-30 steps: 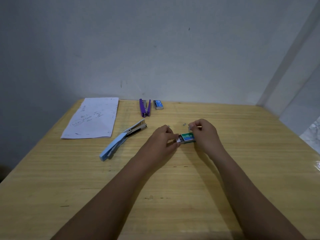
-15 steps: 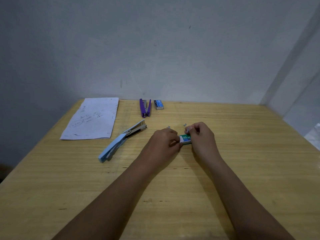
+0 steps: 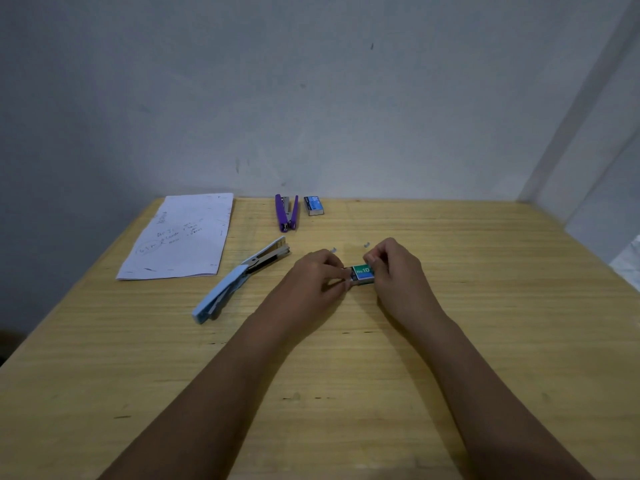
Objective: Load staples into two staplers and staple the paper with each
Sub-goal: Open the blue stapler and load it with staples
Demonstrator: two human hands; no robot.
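A small green and blue staple box (image 3: 363, 274) marked No 10 lies on the wooden table (image 3: 485, 341) between my hands. My right hand (image 3: 394, 271) grips the box at its right end. My left hand (image 3: 318, 275) pinches the box's left end, where its inner tray shows. A light blue stapler (image 3: 239, 282) lies open to the left of my hands. A purple stapler (image 3: 286, 212) lies open near the wall. The written sheet of paper (image 3: 183, 237) rests at the far left.
A second blue staple box (image 3: 314, 205) lies beside the purple stapler at the back. Two loose bits of staples (image 3: 367, 244) sit just beyond my hands. The wall stands at the table's far edge, and the table's left edge drops off beside the paper.
Both hands and the staple box have stayed in nearly the same spot. My left fingers have closed in on the box's left end and less of the box shows than a second ago.
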